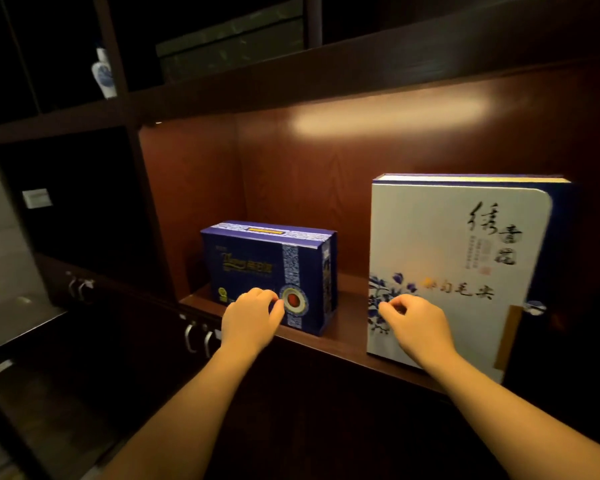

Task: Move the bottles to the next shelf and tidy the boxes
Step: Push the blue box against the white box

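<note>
A dark blue box [271, 268] with a red round emblem stands upright on the lit wooden shelf [347, 337], left of centre. A larger white box [440, 258] with blue flowers and black calligraphy stands to its right, at the shelf's front edge. My left hand [250, 317] is in front of the blue box's lower face, fingers curled, holding nothing. My right hand [416, 323] hovers at the white box's lower left corner, fingers curled, also holding nothing. A white and blue porcelain bottle [103, 72] stands on an upper shelf at far left.
A dark gap of shelf separates the two boxes. Below the shelf are dark cabinet doors with metal handles [198, 336]. A green box [232, 46] lies in the compartment above. A white label [37, 198] hangs in the dark left compartment.
</note>
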The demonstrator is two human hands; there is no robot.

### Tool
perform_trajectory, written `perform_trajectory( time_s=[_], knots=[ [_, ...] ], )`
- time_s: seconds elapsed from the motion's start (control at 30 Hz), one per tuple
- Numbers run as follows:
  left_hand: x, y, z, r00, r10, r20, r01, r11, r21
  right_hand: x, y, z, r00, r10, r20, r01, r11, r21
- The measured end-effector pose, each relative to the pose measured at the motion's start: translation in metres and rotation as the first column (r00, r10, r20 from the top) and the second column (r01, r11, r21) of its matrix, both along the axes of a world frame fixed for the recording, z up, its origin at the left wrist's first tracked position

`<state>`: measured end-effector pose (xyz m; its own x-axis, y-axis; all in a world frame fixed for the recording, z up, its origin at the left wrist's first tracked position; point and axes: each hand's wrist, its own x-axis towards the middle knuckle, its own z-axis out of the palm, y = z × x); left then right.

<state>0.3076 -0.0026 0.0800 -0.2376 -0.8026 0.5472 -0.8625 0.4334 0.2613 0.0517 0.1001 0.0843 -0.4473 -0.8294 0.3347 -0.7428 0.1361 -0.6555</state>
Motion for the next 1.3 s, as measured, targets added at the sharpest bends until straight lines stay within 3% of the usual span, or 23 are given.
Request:
perform_trajectory(
  time_s=[0.23,0.33,0.57,0.73,0.9,1.0,1.3],
  knots=[
    [0.061,-0.087,-0.004,0.987,0.092,-0.130,-0.086,0.995,0.058,0.059,-0.096,0.017,0.993,0.054,-0.105,-0.065,0.992,-0.104],
    [0.084,-0.140,-0.004,0.962,0.102,-0.253,-0.075,0.991,0.114,0.076,-0.137,0.025,0.985,0.016,-0.174,-0.048,0.983,-0.180],
    [0.122,-0.259,-0.017,0.827,0.070,-0.558,0.114,0.951,0.289,0.113,-0.212,0.033,0.938,-0.148,-0.314,0.056,0.957,-0.284],
    [0.129,-0.321,-0.033,0.697,0.072,-0.714,0.284,0.886,0.367,0.125,-0.236,0.029,0.828,-0.271,-0.491,0.128,0.944,-0.305],
    [0.123,-0.352,-0.057,0.562,-0.021,-0.827,0.509,0.797,0.325,0.125,-0.235,0.023,0.747,-0.335,-0.574,0.093,0.908,-0.409],
    [0.117,-0.359,-0.069,0.487,-0.032,-0.873,0.529,0.806,0.265,0.125,-0.234,0.020,0.717,-0.337,-0.610,0.083,0.911,-0.405],
    [0.110,-0.359,-0.072,0.468,-0.068,-0.881,0.511,0.835,0.207,0.128,-0.234,0.017,0.688,-0.343,-0.639,0.142,0.928,-0.345]
  ],
)
